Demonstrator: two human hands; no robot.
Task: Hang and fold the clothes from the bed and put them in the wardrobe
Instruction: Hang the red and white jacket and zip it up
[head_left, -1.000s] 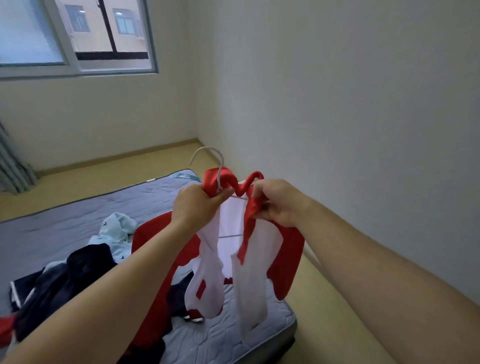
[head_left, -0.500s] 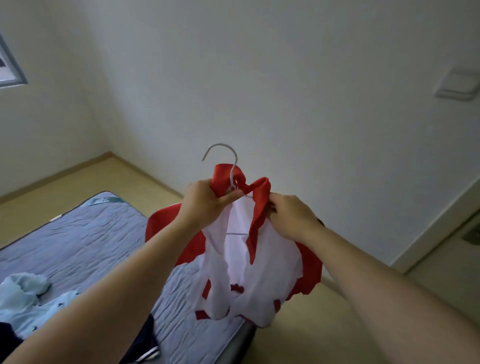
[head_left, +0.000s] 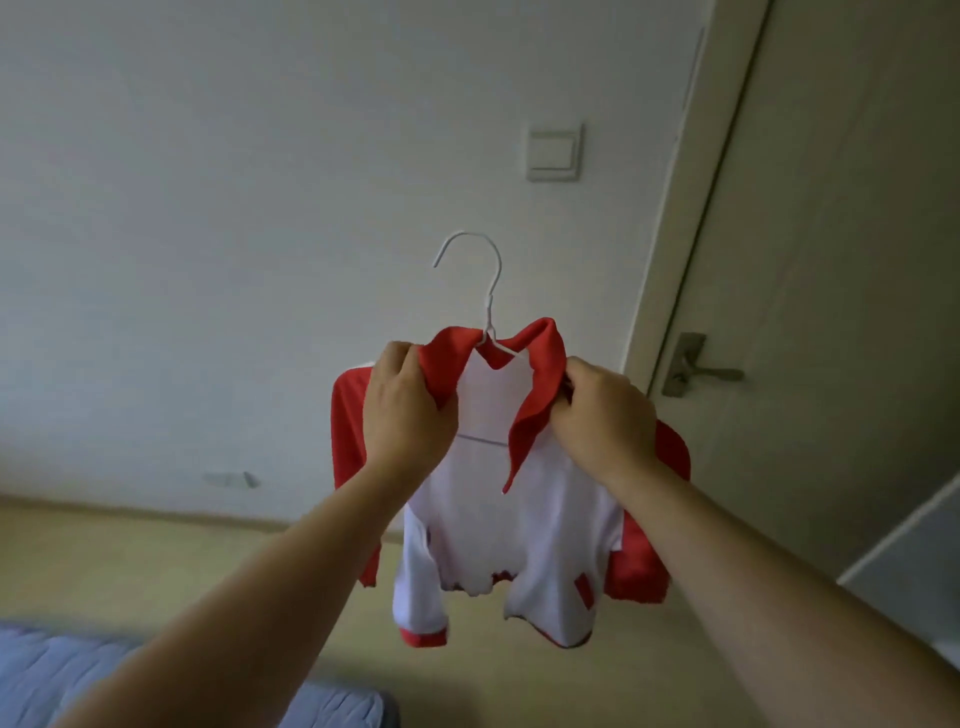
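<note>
Two hands are raised at mid-frame, with a corner of the bed (head_left: 156, 691) lying nearest, at seven o'clock. The red collar of a red-and-white jacket (head_left: 519, 519) is pinched on its nine o'clock side by the left hand (head_left: 405, 415) and on its three o'clock side by the right hand (head_left: 602, 415), the fingers curled round the cloth. The jacket is carried on a white hanger (head_left: 488, 317), whose hook stands up at twelve o'clock above the collar. The garment is held in the air beyond the bed, its front open. Farther off, a light switch (head_left: 553, 153) is seen on the wall at one o'clock, and a door (head_left: 831, 260) with its handle (head_left: 696, 371) at three o'clock.

The hanging step is judged nearly done, with the collar being settled on the hanger. Next, the hook would need to be taken in one hand and the jacket carried to the wardrobe rail. No wardrobe can be made out with certainty, though a grey panel (head_left: 919, 571) at four o'clock may belong to it.
</note>
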